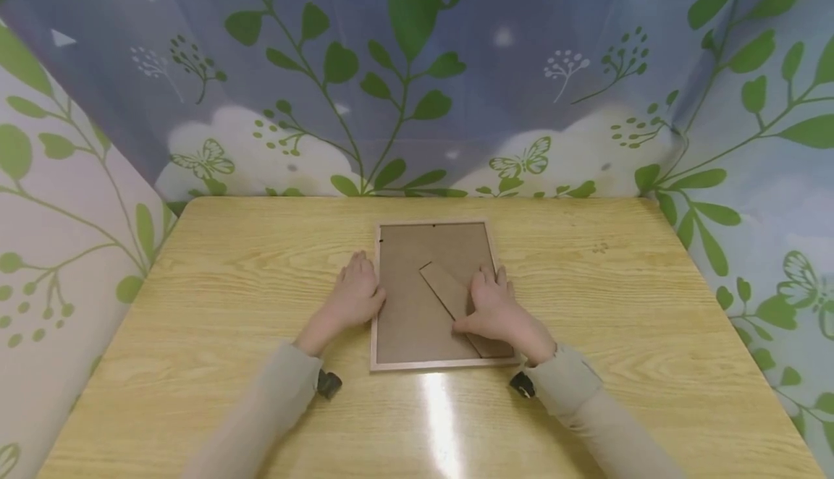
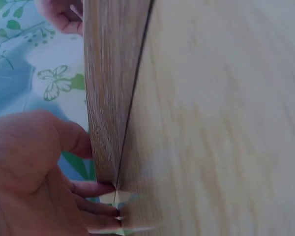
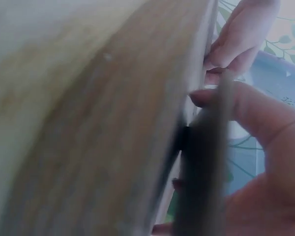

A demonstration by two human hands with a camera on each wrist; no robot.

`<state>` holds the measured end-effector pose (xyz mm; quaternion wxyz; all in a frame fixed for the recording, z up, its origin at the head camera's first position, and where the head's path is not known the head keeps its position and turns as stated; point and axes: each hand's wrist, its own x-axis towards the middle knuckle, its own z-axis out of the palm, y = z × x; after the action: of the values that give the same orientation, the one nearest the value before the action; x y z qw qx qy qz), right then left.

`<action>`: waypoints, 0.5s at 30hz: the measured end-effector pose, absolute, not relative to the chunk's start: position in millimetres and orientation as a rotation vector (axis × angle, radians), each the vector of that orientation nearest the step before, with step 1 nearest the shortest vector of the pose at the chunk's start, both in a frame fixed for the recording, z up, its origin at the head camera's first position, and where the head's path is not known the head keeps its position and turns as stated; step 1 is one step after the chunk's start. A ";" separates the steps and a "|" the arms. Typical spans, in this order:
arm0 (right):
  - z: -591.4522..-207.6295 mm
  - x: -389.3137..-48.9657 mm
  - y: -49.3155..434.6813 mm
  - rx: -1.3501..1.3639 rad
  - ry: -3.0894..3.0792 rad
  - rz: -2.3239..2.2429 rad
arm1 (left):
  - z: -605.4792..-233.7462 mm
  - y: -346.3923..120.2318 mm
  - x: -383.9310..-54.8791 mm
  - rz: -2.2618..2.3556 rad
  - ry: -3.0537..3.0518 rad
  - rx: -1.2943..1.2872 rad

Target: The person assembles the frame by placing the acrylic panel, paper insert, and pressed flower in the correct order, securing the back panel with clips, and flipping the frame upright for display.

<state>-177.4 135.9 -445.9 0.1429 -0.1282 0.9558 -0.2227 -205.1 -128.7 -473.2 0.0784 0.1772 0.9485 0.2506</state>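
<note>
A picture frame (image 1: 404,305) lies back side up on the table, its brown backing board and thin wooden rim showing. A flap-like easel stand (image 1: 443,280) runs diagonally across the backing. My left hand (image 1: 355,294) rests along the rim's left side, thumb and straight fingertips touching the edge, as the left wrist view also shows. Over the stand lies my right hand (image 1: 498,312), its thumb at the stand's left edge and its fingers bent over toward the right rim. In the right wrist view the dark stand (image 3: 201,172) blocks part of this hand.
The wooden table (image 1: 260,247) has rounded far corners and a bright light reflection below the frame. Curtains (image 1: 404,139) printed with leaves and butterflies hang behind and on both sides. Black straps (image 1: 329,385) circle both wrists near the sleeve cuffs.
</note>
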 end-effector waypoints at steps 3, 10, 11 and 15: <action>-447.3 -178.8 134.4 -0.367 2.791 -0.671 | -472.7 -124.6 -204.6 0.701 2.879 0.500; -451.8 -181.5 133.3 -0.380 2.764 -0.957 | -474.9 -123.3 -204.3 0.888 2.858 0.462; -452.0 -181.7 133.5 -0.384 2.755 -0.976 | -475.2 -123.1 -204.1 0.923 2.851 0.458; -452.0 -182.4 134.0 -0.370 2.745 -0.995 | -473.4 -120.0 -203.9 1.072 2.839 0.418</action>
<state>-182.4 134.0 -452.0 0.0993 -0.1252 0.9281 -0.3364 -203.9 -120.0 -473.4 0.0391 0.1365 0.9261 0.3496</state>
